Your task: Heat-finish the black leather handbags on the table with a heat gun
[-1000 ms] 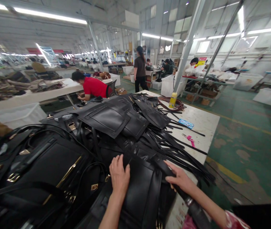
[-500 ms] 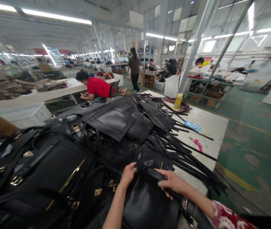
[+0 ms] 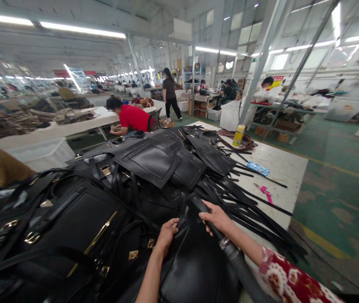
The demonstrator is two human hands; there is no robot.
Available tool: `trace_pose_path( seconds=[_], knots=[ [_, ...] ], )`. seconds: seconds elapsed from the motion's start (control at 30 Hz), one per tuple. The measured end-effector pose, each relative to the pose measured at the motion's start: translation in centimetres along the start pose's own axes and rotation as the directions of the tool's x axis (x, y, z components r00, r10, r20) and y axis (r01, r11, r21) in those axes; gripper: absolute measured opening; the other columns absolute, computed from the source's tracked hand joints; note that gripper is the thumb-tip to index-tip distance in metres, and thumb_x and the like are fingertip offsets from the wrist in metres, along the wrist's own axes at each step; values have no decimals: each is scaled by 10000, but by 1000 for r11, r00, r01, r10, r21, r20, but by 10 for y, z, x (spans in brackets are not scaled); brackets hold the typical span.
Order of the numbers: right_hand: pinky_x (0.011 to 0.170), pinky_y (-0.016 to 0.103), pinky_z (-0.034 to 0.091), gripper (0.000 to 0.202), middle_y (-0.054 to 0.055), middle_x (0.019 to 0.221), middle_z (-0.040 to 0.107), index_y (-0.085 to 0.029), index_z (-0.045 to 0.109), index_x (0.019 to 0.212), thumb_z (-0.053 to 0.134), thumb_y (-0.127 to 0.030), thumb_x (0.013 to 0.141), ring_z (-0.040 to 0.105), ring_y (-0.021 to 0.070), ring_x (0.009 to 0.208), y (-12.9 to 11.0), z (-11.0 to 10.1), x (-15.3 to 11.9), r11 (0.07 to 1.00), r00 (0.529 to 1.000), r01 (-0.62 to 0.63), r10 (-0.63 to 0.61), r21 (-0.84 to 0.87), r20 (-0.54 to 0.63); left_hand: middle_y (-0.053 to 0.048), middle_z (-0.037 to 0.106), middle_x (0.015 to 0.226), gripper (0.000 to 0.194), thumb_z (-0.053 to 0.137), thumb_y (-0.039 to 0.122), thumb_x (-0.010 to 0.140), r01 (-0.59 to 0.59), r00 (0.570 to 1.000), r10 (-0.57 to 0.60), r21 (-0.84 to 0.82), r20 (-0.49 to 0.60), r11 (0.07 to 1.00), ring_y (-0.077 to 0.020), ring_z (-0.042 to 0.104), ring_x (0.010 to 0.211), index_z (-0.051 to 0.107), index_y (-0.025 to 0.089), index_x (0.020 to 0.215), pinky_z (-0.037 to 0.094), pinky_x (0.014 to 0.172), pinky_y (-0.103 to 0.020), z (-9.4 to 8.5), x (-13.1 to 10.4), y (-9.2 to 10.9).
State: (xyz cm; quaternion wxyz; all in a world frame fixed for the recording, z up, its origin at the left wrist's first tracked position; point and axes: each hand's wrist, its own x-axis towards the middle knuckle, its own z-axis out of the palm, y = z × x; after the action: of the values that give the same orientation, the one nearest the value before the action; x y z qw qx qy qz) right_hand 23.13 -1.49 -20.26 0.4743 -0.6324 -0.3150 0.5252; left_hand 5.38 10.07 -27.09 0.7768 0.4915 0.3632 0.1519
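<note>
My left hand (image 3: 167,236) is closed in a pinch on the edge of a black leather bag (image 3: 195,263), which lies in front of me. My right hand (image 3: 216,217) is wrapped round a black hand tool with a thick ribbed hose (image 3: 242,266); its exact kind is unclear. The tool's head is over the upper part of this bag, just right of my left fingers; whether it touches the leather I cannot tell. More black leather bags (image 3: 86,206) with gold fittings lie at my left. Flat black bag panels (image 3: 149,158) are piled beyond my hands.
Long black straps (image 3: 245,206) spread over the white table (image 3: 288,166). On it are pink-handled snips (image 3: 266,194), a blue packet (image 3: 258,168), a yellow bottle (image 3: 238,135) and coiled brown straps (image 3: 250,145). A co-worker in red (image 3: 135,118) bends at another table.
My right hand has moved up and left with the tool, and its hose now shows more plainly. My left hand keeps its pinch. The view has shifted slightly; a person walking behind has moved left.
</note>
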Motion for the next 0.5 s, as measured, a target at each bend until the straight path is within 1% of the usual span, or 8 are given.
trace_pose_path(
  seconds=[0.07, 0.17, 0.23, 0.27, 0.37, 0.43, 0.5],
  knots=[
    [313, 183, 421, 633, -54, 575, 514, -268, 261, 1296, 505, -264, 712, 508, 91, 361, 2, -6, -17, 1000, 1000, -8, 8, -11, 23, -30, 677, 761, 345, 531, 117, 541, -4, 1000, 5, -24, 11, 1000, -152, 607, 657, 603, 125, 878, 449, 637, -258, 0, -1, 0],
    [304, 181, 421, 639, -50, 563, 531, -270, 307, 1278, 523, -230, 678, 517, 99, 356, 8, -4, -35, 999, 989, -41, 39, 6, 145, -36, 675, 801, 393, 564, 141, 561, -8, 998, 11, -58, 59, 998, -160, 608, 694, 597, 128, 953, 447, 679, -273, 4, -7, 4],
    [305, 172, 420, 660, -49, 563, 536, -274, 287, 1287, 513, -223, 669, 519, 96, 351, 10, 3, -35, 997, 978, -72, 65, 29, 197, -43, 672, 816, 463, 585, 137, 547, -1, 995, 8, -73, 96, 997, -173, 608, 692, 582, 128, 1009, 449, 683, -291, 9, -13, 7],
    [307, 170, 420, 666, -46, 565, 540, -272, 276, 1293, 507, -227, 670, 520, 95, 350, 10, 8, -33, 996, 977, -82, 73, 38, 201, -48, 671, 817, 496, 590, 126, 533, 3, 994, 6, -78, 110, 997, -178, 608, 683, 575, 125, 1029, 450, 674, -296, 11, -16, 9],
    [304, 164, 413, 666, -34, 573, 548, -260, 276, 1295, 508, -251, 671, 517, 92, 347, 1, 20, -23, 995, 983, -76, 66, 58, 169, -64, 667, 836, 573, 584, 89, 507, -8, 993, 19, -90, 119, 996, -181, 606, 689, 551, 121, 1078, 445, 655, -283, 15, -24, 12],
    [303, 162, 409, 668, -35, 565, 546, -253, 280, 1295, 517, -270, 671, 513, 91, 344, -6, 23, -23, 995, 981, -65, 49, 80, 188, -74, 665, 844, 612, 580, 68, 487, -3, 991, 19, -130, 129, 992, -184, 605, 692, 543, 127, 1095, 439, 638, -274, 14, -28, 11],
    [304, 162, 411, 680, -34, 560, 544, -250, 270, 1302, 524, -285, 672, 520, 96, 349, -11, 21, -32, 993, 972, -69, 45, 99, 232, -79, 665, 842, 647, 587, 51, 458, 28, 989, 2, -195, 149, 980, -187, 604, 673, 545, 139, 1098, 430, 599, -261, 13, -30, 9]
  ],
)
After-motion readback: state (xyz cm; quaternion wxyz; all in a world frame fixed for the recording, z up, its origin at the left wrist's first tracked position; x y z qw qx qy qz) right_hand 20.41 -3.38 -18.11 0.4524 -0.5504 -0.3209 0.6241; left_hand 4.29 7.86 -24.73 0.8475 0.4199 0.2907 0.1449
